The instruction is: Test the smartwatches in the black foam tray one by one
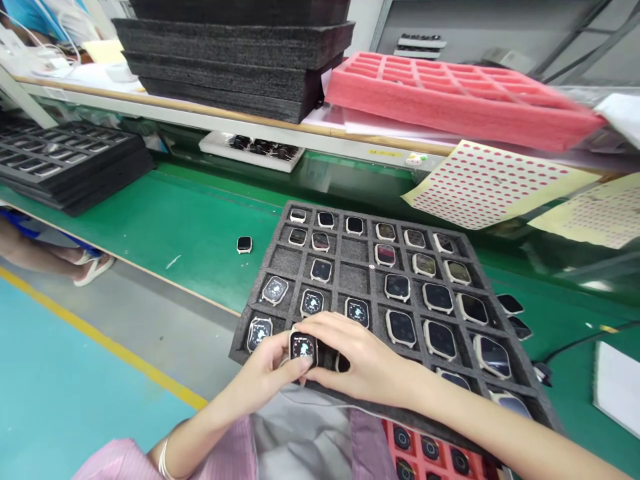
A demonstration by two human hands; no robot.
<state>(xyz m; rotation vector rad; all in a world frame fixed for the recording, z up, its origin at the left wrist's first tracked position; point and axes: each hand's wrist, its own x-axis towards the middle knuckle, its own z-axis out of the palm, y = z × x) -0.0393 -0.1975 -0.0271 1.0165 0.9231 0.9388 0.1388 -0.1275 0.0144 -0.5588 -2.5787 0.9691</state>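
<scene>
A square smartwatch (303,349) with a lit screen is held between both hands, low in the middle of the view. My left hand (265,373) grips its left side, with the thumb on the screen's lower part. The fingers of my right hand (350,347) close round its top and right edge. Beneath the hands lies a dark grey foam tray (354,277) with watch bodies in many compartments. Several of its watches, such as the lit one (312,303), show bright faces; others are dark. My right hand hides part of the front rows.
One watch (245,245) lies on the green table (200,227) left of the tray. Black foam trays (75,180) are stacked far left. A shelf holds a red foam tray (450,100); dotted sticker sheets (495,183) hang below. Another red tray (417,453) sits near my lap.
</scene>
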